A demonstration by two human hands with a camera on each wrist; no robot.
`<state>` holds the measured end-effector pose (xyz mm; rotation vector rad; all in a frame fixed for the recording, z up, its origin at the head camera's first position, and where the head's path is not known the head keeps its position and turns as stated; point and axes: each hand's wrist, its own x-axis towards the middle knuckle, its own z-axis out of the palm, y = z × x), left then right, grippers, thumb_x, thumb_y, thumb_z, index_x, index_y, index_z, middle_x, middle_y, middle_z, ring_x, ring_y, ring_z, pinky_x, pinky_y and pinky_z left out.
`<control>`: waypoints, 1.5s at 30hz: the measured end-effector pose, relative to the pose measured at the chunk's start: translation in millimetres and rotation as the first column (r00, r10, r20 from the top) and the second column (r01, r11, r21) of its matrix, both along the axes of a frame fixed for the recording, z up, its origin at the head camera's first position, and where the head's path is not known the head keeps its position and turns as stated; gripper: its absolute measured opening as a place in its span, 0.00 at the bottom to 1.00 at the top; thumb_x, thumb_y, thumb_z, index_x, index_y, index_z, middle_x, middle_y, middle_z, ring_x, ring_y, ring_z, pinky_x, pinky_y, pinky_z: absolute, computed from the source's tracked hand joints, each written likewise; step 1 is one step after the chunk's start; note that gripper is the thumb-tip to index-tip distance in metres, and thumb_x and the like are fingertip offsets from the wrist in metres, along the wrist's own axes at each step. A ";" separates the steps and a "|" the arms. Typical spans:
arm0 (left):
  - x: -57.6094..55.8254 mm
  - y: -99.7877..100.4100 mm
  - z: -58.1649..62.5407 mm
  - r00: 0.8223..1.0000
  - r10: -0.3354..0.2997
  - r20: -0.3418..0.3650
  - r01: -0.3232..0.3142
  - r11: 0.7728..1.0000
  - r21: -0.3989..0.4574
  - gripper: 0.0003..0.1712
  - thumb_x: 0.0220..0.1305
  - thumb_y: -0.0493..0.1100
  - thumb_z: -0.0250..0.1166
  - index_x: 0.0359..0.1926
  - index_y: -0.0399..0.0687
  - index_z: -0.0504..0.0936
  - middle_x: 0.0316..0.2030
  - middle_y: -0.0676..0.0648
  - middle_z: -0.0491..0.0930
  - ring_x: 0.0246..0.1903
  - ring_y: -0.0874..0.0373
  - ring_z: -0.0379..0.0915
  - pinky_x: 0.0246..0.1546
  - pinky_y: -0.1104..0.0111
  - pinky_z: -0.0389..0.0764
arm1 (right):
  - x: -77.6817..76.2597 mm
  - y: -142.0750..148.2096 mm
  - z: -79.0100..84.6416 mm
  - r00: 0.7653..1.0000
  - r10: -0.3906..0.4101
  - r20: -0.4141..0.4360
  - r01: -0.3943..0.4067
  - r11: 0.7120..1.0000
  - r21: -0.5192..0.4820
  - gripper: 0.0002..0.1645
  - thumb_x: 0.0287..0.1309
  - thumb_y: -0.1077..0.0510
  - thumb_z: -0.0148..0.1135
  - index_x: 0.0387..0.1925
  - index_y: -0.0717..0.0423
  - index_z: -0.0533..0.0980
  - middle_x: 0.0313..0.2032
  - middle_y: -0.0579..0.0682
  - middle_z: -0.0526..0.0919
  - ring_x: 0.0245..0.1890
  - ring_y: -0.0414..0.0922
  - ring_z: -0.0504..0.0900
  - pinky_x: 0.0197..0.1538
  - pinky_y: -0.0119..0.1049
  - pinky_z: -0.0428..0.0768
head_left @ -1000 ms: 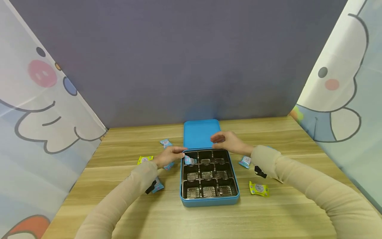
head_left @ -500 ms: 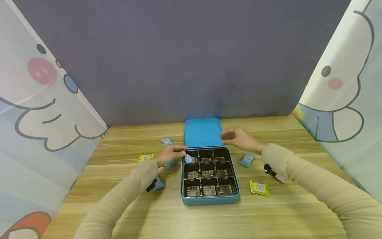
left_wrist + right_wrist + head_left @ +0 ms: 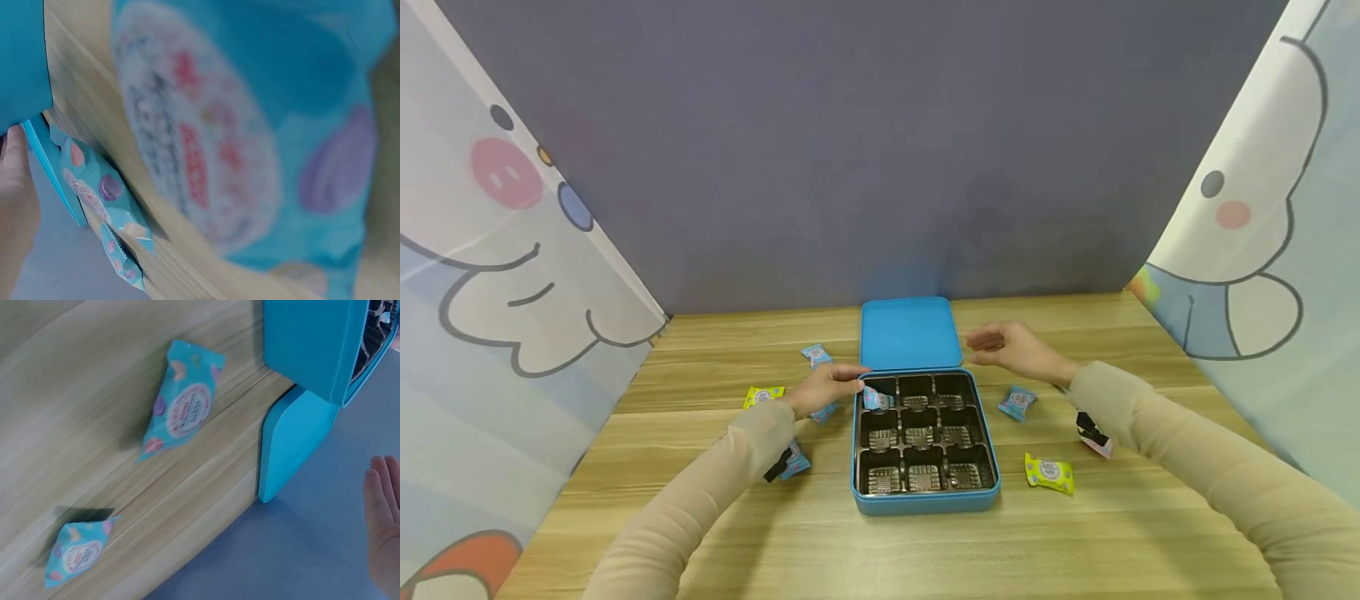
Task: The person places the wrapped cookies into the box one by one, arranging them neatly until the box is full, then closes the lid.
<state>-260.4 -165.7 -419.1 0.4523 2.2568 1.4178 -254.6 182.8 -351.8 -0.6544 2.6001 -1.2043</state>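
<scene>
In the head view an uncovered blue tin (image 3: 925, 504) holds a dark tray (image 3: 901, 448) with several compartments. A blue-wrapped candy (image 3: 878, 400) sits in its far-left compartment. The left hand (image 3: 826, 390) rests at the tin's far-left corner, thumb beside the rim; in the left wrist view its straight fingers (image 3: 14, 162) lie against the blue wall. To the right of the blue lid (image 3: 910, 333), the right hand (image 3: 1018, 348) hovers with nothing in it, fingers loosely extended. The right wrist view also has this hand (image 3: 384, 528) apart from the tin.
Left of the tin lie several blue candies (image 3: 816, 355) and a yellow one (image 3: 763, 397). To the right are a blue candy (image 3: 1017, 402), a yellow candy (image 3: 1049, 474) and a pink wrapper (image 3: 1097, 447) partly behind the wrist. A grey panel (image 3: 880, 167) stands behind the table.
The right hand has moved rightward from over the lid's near-right corner to beside it. The left hand has stayed at the tin's corner, and the candy in the tray has not moved.
</scene>
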 end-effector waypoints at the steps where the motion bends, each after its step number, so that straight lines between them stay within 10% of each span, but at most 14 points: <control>1: 0.2 0.7 0.1 1.000 0.001 -0.001 -0.001 1.000 -0.001 0.26 0.64 0.49 0.57 0.62 0.51 0.69 0.64 0.43 0.63 0.62 0.45 0.61 0.61 0.55 0.68 | 0.1 2.1 -0.3 1.000 0.004 -0.005 -0.004 1.000 0.004 0.27 0.59 0.55 0.59 0.57 0.65 0.69 0.53 0.63 0.75 0.52 0.57 0.75 0.53 0.47 0.77; 45: -1.1 -0.4 -2.2 1.000 -0.008 0.002 0.008 1.000 -0.005 0.27 0.65 0.51 0.56 0.63 0.50 0.68 0.64 0.43 0.64 0.63 0.45 0.60 0.61 0.54 0.67 | -18.2 86.3 -35.5 0.999 -0.034 -0.037 0.040 0.982 0.183 0.29 0.55 0.58 0.63 0.56 0.69 0.69 0.53 0.66 0.75 0.53 0.61 0.74 0.54 0.53 0.74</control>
